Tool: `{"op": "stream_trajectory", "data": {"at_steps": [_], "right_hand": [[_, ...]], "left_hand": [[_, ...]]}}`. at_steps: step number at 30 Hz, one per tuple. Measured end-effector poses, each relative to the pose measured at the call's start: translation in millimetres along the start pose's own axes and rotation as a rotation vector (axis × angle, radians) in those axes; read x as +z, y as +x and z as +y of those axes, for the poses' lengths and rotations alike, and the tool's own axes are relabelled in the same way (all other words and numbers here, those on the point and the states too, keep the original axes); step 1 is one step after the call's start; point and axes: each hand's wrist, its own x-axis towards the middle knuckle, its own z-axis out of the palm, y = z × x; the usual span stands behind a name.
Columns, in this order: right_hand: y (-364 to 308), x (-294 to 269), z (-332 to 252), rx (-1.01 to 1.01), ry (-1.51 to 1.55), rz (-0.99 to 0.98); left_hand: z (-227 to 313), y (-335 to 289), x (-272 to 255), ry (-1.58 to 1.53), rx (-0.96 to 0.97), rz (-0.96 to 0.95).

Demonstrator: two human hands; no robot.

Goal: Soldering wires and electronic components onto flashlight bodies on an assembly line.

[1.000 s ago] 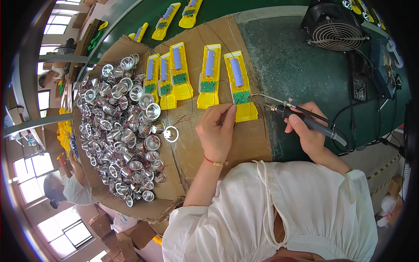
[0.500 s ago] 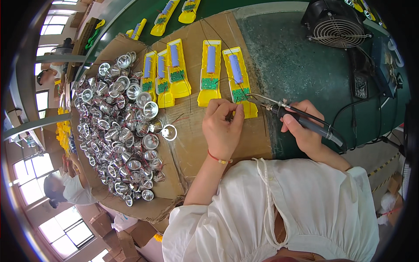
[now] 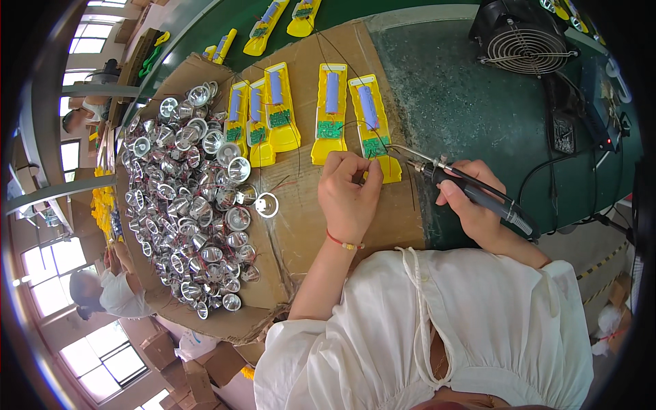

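My right hand grips a black soldering iron, its metal tip reaching left to the green circuit board of the rightmost yellow casing. My left hand pinches a thin wire at the lower end of that same casing, fingers closed on it. A second yellow casing with a blue battery lies just to the left. Both rest on a brown cardboard sheet.
A heap of shiny silver reflector cups fills the cardboard's left part, with one loose ring beside it. Three more yellow casings lie at the back. A black fan and cables stand on the green table at the right.
My left hand has slid slightly forward onto the rightmost casing's lower end. The soldering iron tip has come in closer to the green board.
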Motion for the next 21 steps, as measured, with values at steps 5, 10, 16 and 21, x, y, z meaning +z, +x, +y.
{"op": "stream_trajectory", "data": {"at_steps": [5,10,16,21], "right_hand": [[2.6,0.2,4.3,-0.061,-0.031,-0.047],[0.7,-1.1,4.8,-0.088,0.037,0.021],[-2.6,-8.4,5.2,-0.125,0.058,0.058],[-5.2,-13.6,6.9,-0.073,0.045,0.066]], "left_hand": [[1.9,-0.9,-1.3,0.02,0.01,0.012],[3.3,-0.4,-0.4,0.006,-0.002,0.008],[3.8,0.6,-0.9,0.019,0.015,-0.001],[2.9,0.3,-0.8,0.046,0.014,-0.002]]}}
